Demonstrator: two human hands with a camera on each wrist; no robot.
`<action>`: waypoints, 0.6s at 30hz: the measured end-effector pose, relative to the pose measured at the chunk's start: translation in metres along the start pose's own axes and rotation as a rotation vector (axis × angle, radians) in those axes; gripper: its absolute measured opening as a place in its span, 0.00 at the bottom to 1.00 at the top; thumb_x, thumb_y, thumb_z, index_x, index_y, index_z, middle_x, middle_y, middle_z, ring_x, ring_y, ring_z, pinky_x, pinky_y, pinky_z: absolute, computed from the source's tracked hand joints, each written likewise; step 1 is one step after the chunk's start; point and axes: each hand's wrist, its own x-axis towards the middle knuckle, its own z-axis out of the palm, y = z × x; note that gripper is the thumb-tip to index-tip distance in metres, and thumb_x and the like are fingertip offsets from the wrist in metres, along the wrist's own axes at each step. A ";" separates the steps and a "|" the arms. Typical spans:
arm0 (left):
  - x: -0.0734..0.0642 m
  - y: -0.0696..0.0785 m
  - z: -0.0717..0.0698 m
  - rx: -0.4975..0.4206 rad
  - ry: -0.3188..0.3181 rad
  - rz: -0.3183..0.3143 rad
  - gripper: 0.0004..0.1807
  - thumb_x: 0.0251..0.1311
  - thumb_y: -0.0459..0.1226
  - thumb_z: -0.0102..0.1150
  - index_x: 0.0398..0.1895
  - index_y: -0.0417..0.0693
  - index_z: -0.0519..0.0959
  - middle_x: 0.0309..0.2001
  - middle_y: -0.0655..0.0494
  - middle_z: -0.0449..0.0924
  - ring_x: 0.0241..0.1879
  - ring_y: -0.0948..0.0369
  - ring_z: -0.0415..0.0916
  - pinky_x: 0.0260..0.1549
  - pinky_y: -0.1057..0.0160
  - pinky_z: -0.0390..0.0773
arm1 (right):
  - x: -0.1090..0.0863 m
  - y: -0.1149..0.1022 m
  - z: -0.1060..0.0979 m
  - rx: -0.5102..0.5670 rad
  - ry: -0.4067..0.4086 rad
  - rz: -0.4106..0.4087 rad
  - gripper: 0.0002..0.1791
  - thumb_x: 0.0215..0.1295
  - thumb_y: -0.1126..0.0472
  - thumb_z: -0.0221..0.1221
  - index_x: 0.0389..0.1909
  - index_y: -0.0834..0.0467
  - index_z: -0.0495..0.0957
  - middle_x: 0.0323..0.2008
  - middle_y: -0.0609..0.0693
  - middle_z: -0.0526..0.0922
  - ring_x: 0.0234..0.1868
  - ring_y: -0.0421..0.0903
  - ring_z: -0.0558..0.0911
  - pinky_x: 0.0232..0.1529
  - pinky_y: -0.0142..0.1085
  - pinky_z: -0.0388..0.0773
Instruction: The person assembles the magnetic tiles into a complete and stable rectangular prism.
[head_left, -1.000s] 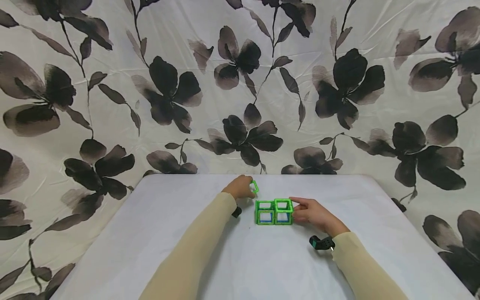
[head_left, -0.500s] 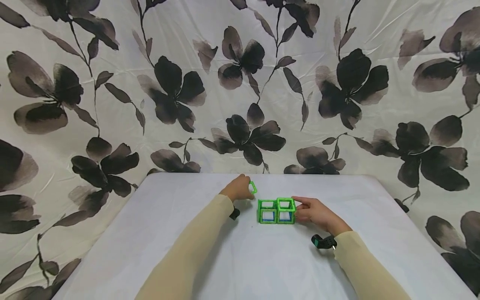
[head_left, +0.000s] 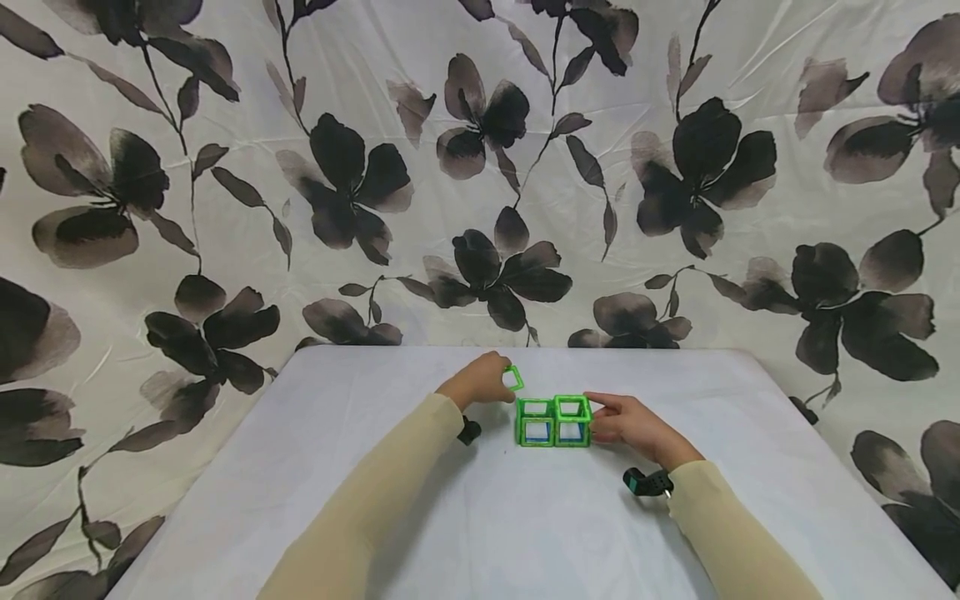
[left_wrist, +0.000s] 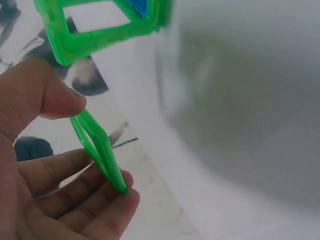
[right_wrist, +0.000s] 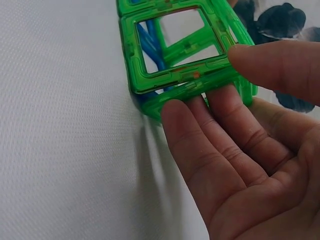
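A small green square frame, a magnetic tile, is pinched by my left hand between thumb and fingertips, just beyond and left of a green double-cube frame. The frame is two open cubes side by side, built from see-through green tiles with some blue showing in the lower part. My right hand holds this frame at its right end. In the right wrist view the thumb lies at one corner edge of the cube, and the other fingers are against its side.
The frame stands on a white-covered table with rounded far corners. A floral curtain hangs directly behind the table's far edge. A dark wrist strap is on the right wrist.
My left hand has shifted slightly right with the tile since half a second ago, closer to the double-cube frame. The right hand stays at the frame. The head view has turned slightly.
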 end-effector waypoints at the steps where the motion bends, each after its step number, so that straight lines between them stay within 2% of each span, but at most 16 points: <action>1: -0.001 0.001 0.000 0.003 -0.001 0.008 0.36 0.52 0.44 0.67 0.64 0.38 0.71 0.59 0.45 0.74 0.58 0.53 0.72 0.63 0.56 0.70 | 0.000 0.000 0.000 0.000 -0.001 0.003 0.38 0.62 0.66 0.58 0.73 0.58 0.58 0.50 0.58 0.77 0.48 0.46 0.80 0.52 0.41 0.81; 7: -0.007 0.006 -0.002 0.006 -0.009 0.051 0.35 0.53 0.45 0.67 0.64 0.38 0.71 0.59 0.45 0.75 0.59 0.53 0.72 0.63 0.56 0.70 | 0.000 0.002 0.001 0.008 0.005 0.009 0.37 0.62 0.67 0.59 0.73 0.57 0.59 0.49 0.58 0.77 0.47 0.46 0.80 0.51 0.41 0.81; 14: -0.014 0.012 -0.003 0.008 -0.014 0.100 0.35 0.52 0.45 0.66 0.63 0.39 0.73 0.55 0.46 0.77 0.51 0.56 0.73 0.58 0.57 0.73 | -0.003 -0.002 0.001 -0.001 -0.006 0.002 0.38 0.63 0.67 0.59 0.73 0.59 0.57 0.49 0.59 0.76 0.47 0.46 0.80 0.52 0.41 0.81; 18: -0.017 0.016 -0.003 0.017 -0.020 0.128 0.35 0.50 0.44 0.66 0.62 0.39 0.73 0.55 0.47 0.77 0.51 0.57 0.74 0.58 0.57 0.74 | -0.003 -0.003 0.001 0.003 -0.013 -0.003 0.38 0.63 0.67 0.59 0.73 0.59 0.57 0.48 0.58 0.76 0.46 0.46 0.80 0.51 0.41 0.81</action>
